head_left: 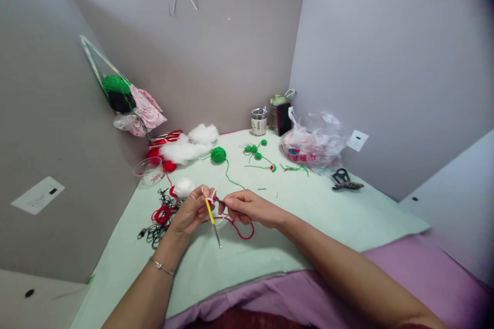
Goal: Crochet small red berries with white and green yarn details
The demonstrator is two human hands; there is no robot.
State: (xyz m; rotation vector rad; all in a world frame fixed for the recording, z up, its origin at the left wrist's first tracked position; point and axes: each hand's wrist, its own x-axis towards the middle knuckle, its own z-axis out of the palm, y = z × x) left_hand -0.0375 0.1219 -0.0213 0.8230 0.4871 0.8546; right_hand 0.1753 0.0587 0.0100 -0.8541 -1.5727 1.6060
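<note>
My left hand (pixel 192 211) is closed around white yarn (pixel 209 194) and a crochet hook with a yellow grip (pixel 210 212). The hook's metal end points down toward the table. White strands loop over the left fingertips, with a bit of red beside them. Close by on the right, my right hand (pixel 245 206) pinches a thin dark item (pixel 219 201) that reaches toward the white yarn; its kind cannot be made out. A red yarn strand (pixel 247 236) curves on the table under both hands.
Tangled black yarn (pixel 156 236) lies left of the hands. Behind are white stuffing (pixel 185 150), a green yarn ball (pixel 218 154), small green crocheted pieces (pixel 252 150), a pen cup (pixel 259 123), a plastic bag (pixel 314 141) and a black claw clip (pixel 343 181). Grey partitions enclose the table.
</note>
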